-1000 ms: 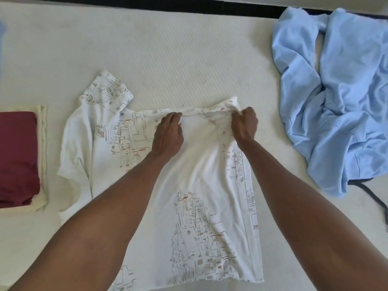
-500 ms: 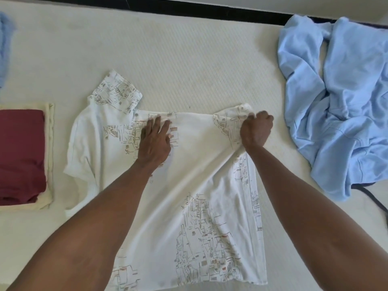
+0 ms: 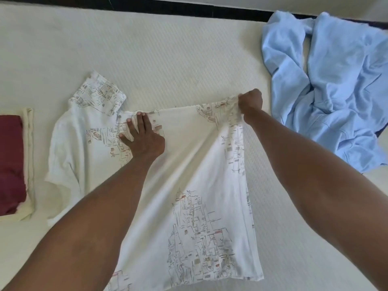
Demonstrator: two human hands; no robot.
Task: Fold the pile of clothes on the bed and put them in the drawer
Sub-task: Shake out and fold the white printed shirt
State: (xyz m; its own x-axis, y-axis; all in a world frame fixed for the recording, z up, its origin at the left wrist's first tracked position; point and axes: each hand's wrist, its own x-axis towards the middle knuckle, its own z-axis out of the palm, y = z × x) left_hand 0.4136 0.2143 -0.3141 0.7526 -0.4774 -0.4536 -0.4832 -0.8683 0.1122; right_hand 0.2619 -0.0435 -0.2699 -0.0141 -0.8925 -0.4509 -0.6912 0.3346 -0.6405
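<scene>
A white printed shirt (image 3: pixel 189 164) lies spread on the white bed (image 3: pixel 168 55), its collar at the upper left. My left hand (image 3: pixel 142 137) presses flat on the shirt near the collar, fingers straight. My right hand (image 3: pixel 251 100) grips the shirt's far right corner in a fist and holds it stretched out to the right. A crumpled light blue garment (image 3: pixel 331 85) lies unfolded at the right. A folded maroon garment (image 3: pixel 10 164) sits on a folded cream one (image 3: pixel 29 160) at the left edge.
A dark strip (image 3: pixel 189 7) runs along the bed's far edge. Bare mattress lies between the shirt and the far edge, and a narrow gap separates my right hand from the blue garment.
My right hand has pulled the shirt's corner out to the right, stretching the fold wider. My left hand slid left toward the collar and now lies flat.
</scene>
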